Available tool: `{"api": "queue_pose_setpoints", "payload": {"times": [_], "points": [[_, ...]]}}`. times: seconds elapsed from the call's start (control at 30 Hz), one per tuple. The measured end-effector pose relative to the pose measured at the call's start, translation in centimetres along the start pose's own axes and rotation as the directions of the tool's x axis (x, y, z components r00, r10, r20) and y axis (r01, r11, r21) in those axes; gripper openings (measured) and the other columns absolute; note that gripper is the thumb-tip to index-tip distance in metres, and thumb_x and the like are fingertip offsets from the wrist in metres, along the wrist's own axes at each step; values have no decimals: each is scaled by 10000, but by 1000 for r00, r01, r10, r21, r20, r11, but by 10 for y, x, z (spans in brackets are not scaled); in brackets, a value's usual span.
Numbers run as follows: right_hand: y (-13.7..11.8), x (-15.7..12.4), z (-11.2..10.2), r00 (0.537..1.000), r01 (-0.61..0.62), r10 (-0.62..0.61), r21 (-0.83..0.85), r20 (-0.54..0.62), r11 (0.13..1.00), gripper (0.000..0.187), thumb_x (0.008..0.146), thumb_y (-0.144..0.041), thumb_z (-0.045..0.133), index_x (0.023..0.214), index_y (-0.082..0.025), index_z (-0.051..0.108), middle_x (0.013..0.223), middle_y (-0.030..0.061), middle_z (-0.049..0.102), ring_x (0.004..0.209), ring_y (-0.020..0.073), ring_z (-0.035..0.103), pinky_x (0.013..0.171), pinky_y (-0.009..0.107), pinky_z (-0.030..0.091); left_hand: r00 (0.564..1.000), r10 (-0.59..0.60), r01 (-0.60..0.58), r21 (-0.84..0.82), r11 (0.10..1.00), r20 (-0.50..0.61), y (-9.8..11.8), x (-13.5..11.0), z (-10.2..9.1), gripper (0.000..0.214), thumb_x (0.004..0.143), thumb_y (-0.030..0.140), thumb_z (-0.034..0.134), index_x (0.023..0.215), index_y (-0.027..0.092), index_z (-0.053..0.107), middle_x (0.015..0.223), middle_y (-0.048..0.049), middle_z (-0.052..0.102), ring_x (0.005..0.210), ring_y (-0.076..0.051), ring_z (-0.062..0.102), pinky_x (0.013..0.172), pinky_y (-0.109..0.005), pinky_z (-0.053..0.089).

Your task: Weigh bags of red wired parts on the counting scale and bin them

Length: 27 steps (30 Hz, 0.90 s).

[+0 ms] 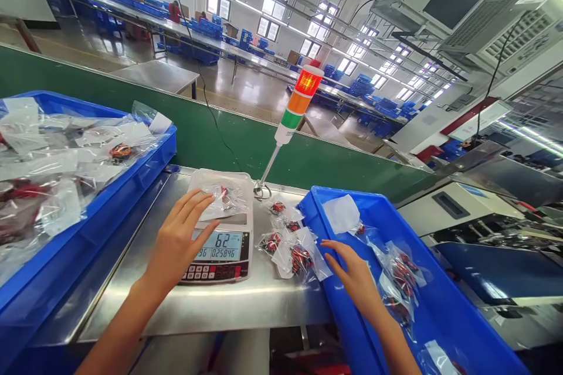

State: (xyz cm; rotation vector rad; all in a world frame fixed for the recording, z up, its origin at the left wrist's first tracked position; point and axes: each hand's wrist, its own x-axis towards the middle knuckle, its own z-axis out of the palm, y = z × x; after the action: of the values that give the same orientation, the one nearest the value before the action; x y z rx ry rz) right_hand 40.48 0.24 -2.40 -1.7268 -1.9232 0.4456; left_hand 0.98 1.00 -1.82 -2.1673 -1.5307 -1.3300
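My left hand (178, 240) hovers open over the digital scale (220, 252), fingers spread toward a clear plastic bag (224, 198) of small red parts lying on the scale's pan. The display reads 62. My right hand (352, 272) lies open and flat on the rim of the blue bin (440, 316) at the right, fingers pointing at a loose pile of small bags (292, 246) on the steel table. It holds nothing. Several more filled bags (398, 275) lie inside that bin.
A second blue bin (88, 211) heaped with bagged parts stands at the left. A signal tower light (299, 99) rises behind the scale. A green conveyor wall (220, 135) runs across the back. Machinery sits at the right. Other people work at distant tables.
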Motion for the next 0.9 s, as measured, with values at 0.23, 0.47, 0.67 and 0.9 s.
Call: {"api": "queue_pose_setpoints", "payload": {"times": [0.23, 0.47, 0.67, 0.9], "points": [[39, -3, -46, 958, -206, 177, -110, -224, 972, 411, 944, -498, 470, 1105, -231, 738, 1162, 97, 782, 1086, 276, 730, 989, 447, 554, 924, -350, 357, 17, 934, -153, -6, 57, 18, 402, 1024, 423, 417, 984, 169, 726, 1027, -122, 785, 961, -320, 749, 890, -489, 588], [108, -7, -80, 842, -519, 432, -265, -324, 813, 315, 916, -278, 481, 1047, -164, 744, 1077, 116, 800, 1004, 232, 744, 935, 361, 533, 970, -48, -3, -210, 978, -238, 75, 68, 57, 251, 1040, 286, 500, 1064, 188, 729, 1084, -68, 793, 989, -217, 761, 879, -334, 597], [108, -14, -22, 832, -553, 500, -423, -240, 717, 82, 792, -203, 701, 838, -170, 760, 897, 119, 809, 953, 261, 739, 765, 286, 503, 885, 219, -82, -325, 942, 411, 93, -38, 130, 315, 1030, 401, 518, 1133, 173, 709, 1187, -112, 758, 1129, -287, 725, 923, -412, 633], [57, 25, -64, 865, -432, 225, -437, -448, 789, 357, 994, -286, 413, 1125, -152, 717, 1070, 178, 781, 971, 286, 713, 823, 367, 488, 942, 149, -19, -396, 918, 300, 104, -66, 107, 249, 1053, 255, 445, 1144, 210, 672, 1121, -65, 762, 1110, -218, 726, 957, -343, 621]]}}
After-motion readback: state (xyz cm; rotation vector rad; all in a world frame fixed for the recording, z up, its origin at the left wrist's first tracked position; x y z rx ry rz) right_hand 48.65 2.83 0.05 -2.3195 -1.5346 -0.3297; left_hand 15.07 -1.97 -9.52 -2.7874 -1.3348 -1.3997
